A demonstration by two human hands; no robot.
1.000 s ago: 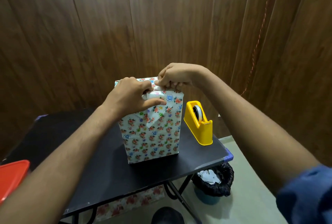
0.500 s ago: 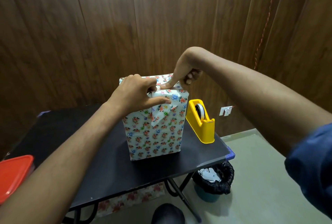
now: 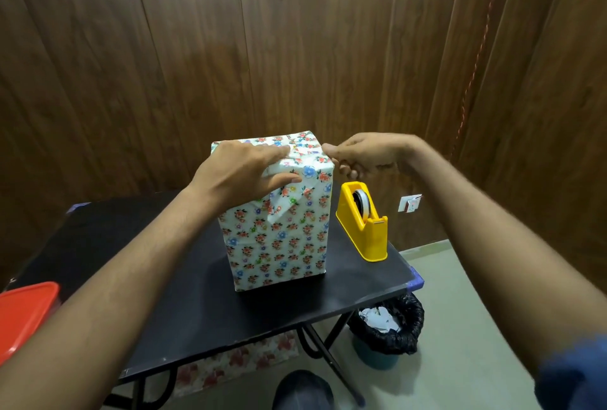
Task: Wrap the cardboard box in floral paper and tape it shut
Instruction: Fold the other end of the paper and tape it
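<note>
The box (image 3: 279,245), covered in white floral paper, stands upright in the middle of the black table (image 3: 147,278). My left hand (image 3: 243,173) lies on its top near edge. Its straight fingers press the folded paper flaps down and the thumb rests on the front face, where a folded triangle of paper points downward. My right hand (image 3: 364,155) hovers just off the box's top right corner with its fingers curled and nothing visible in them. It is directly above the yellow tape dispenser (image 3: 364,229), which sits on the table right of the box.
A red-lidded container (image 3: 23,314) sits at the table's left edge. Under the table lie a sheet of floral paper (image 3: 236,363) and a bin with a black liner (image 3: 387,327). A wood-panelled wall stands close behind.
My right hand has lifted off the top of the box and moved right, past its corner, above the tape dispenser. My left hand has stayed pressing on the folded top.
</note>
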